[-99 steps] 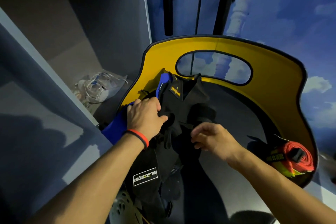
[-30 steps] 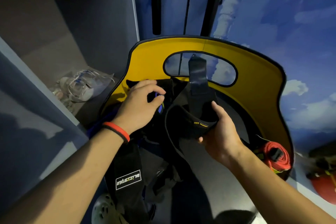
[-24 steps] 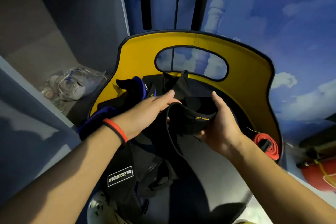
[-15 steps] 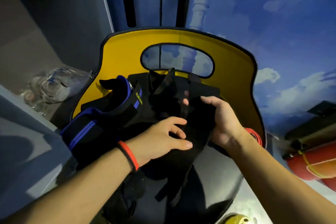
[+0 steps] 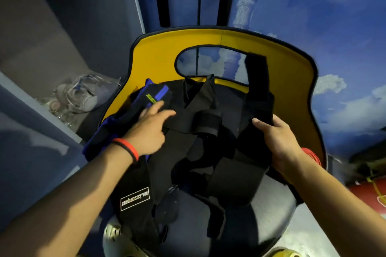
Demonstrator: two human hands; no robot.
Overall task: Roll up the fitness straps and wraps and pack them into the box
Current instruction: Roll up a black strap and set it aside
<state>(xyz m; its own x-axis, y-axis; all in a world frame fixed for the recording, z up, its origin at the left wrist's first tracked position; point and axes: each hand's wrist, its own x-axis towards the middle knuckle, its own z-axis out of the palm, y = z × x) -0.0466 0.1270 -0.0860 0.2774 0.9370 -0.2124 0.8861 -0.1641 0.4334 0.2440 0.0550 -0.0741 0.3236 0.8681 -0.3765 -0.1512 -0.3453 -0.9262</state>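
A heap of soft black wraps (image 5: pixel 194 152) lies on the dark chair seat (image 5: pixel 269 217) with its yellow back. The right hand (image 5: pixel 277 137) grips one fuzzy black strap (image 5: pixel 258 81), holding it upright. The left hand (image 5: pixel 149 129) hovers spread, empty, over a blue-striped wrap (image 5: pixel 155 95). A red roll (image 5: pixel 311 155) is mostly hidden behind the right wrist.

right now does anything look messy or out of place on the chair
Yes. The black wraps lie unrolled in a tangled heap on the chair seat, some ends hanging off its front. The right hand holds one black strap upright. Only the red strap by the right wrist looks rolled.
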